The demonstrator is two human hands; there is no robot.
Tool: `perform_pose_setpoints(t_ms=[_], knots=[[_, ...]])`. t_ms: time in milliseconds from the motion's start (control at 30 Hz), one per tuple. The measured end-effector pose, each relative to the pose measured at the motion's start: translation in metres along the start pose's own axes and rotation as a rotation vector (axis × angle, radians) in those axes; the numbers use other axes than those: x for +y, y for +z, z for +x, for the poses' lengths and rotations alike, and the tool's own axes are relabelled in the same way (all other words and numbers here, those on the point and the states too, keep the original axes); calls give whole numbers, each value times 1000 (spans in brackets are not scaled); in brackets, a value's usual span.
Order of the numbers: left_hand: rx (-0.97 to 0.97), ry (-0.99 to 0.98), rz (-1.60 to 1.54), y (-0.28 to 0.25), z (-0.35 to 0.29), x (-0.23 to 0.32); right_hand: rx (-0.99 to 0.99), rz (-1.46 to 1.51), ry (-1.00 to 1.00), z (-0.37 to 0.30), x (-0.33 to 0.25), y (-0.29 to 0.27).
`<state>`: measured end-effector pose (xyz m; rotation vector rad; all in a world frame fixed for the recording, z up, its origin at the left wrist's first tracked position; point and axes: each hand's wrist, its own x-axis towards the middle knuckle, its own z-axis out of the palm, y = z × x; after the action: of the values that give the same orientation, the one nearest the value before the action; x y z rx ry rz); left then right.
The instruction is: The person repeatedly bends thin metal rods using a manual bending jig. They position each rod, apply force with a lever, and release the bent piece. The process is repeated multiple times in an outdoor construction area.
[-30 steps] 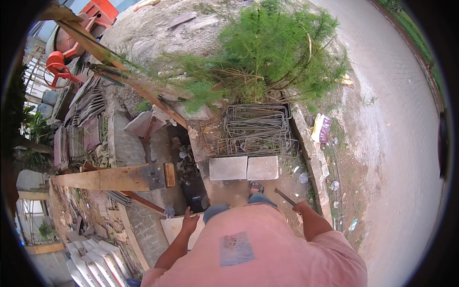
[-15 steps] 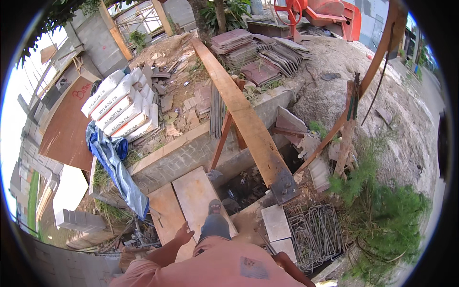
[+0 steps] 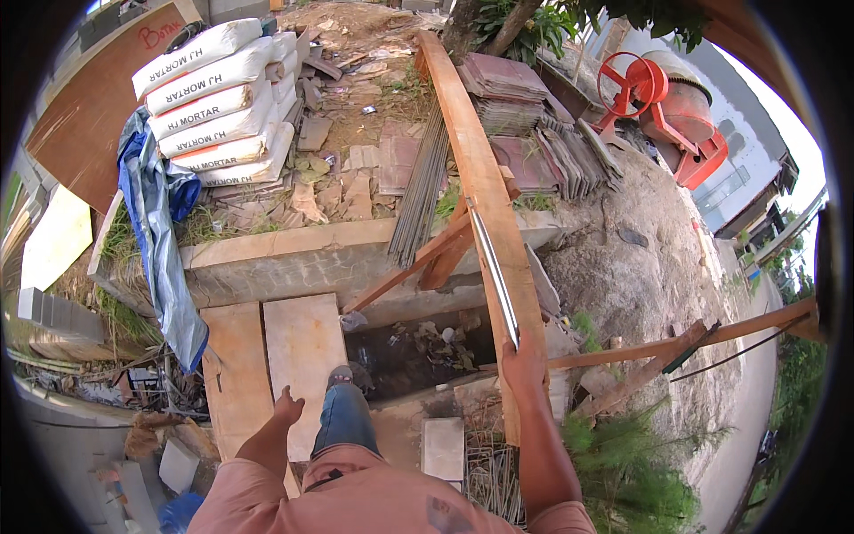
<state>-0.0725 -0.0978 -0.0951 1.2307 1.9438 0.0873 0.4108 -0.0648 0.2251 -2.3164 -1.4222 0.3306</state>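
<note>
Over the panels (image 3: 302, 338) hangs the left hand (image 3: 287, 407); I cannot tell whether its fingers are apart. Farther right, the bar (image 3: 492, 271) overlaps the beam (image 3: 485, 182) in view, fingers of the right hand (image 3: 523, 363) clamped round its near end.

Looks like an outdoor building site. Has stacked sacks (image 3: 212, 114) at ten o'clock, a concrete mixer (image 3: 687, 105) at two.

slim silvery bar (image 3: 495, 271), dark-edged, straight, slanting from right hand (image 3: 525, 363)
</note>
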Motion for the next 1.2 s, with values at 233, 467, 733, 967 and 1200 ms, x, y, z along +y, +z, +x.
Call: perform_pose_setpoints(t_ms=[233,467,733,967,1200], knots=[[-354,291,135,-4,101,177,109,-356,113,141,0,44],[-205,627,282,51,275,241,132,-460,124,157,-20,84],[-72,565,206,87,382,346,80,-459,104,157,-16,78],[24,161,-22,114,410,417,33,-454,62,158,-13,75],[-52,211,100,103,403,428,23,-447,70,160,-15,73]])
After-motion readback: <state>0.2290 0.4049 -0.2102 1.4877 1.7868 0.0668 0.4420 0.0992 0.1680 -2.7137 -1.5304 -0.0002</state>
